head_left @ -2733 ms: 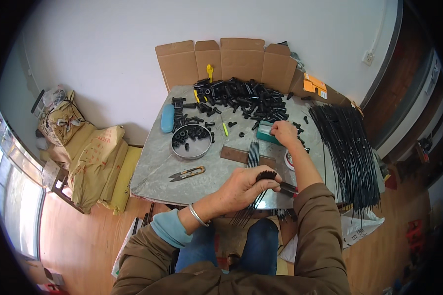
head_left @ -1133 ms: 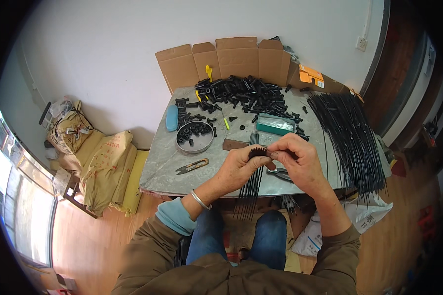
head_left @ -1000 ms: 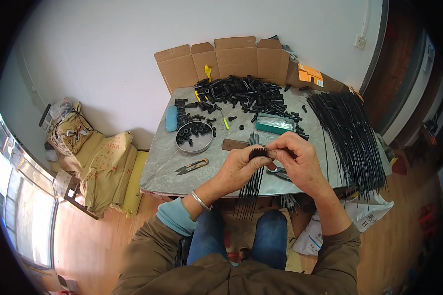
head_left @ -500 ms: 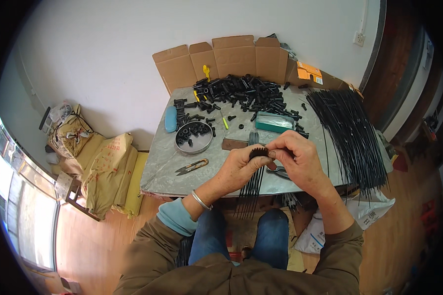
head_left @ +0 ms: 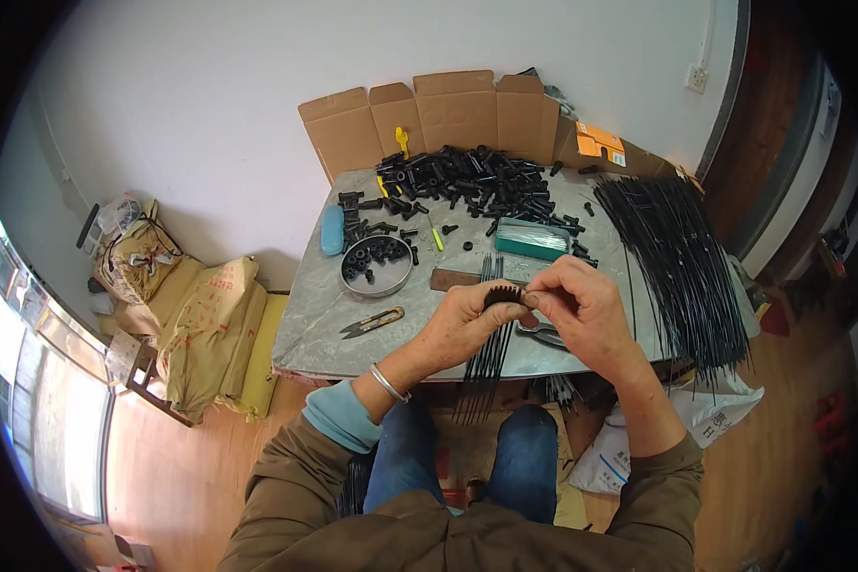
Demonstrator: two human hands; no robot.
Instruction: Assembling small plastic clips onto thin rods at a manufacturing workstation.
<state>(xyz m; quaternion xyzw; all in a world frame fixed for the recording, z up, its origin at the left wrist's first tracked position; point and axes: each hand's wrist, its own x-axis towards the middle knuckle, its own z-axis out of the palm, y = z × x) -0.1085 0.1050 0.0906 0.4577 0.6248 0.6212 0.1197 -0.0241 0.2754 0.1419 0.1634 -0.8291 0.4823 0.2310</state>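
Note:
My left hand [head_left: 458, 326] and my right hand [head_left: 582, 303] meet above the near edge of the grey table [head_left: 324, 315]. Together they pinch a small black toothed piece [head_left: 502, 296] from which a bundle of thin black rods [head_left: 486, 367] hangs down toward my knees. A large fan of loose black rods [head_left: 682, 267] lies on the table to the right of my right hand. A heap of small black plastic parts [head_left: 467, 186] covers the far side of the table.
A round metal tin [head_left: 377, 267] with a few black parts, yellow-handled snips [head_left: 372, 322], a teal box [head_left: 534, 238] and a blue case [head_left: 332, 231] lie on the table. An open cardboard box [head_left: 448, 110] stands at the back. Tan sacks [head_left: 210, 324] sit on the floor at left.
My right hand came in from the table to join the left on the rod bundle. Since then both hands have held almost still together; the view has shifted slightly.

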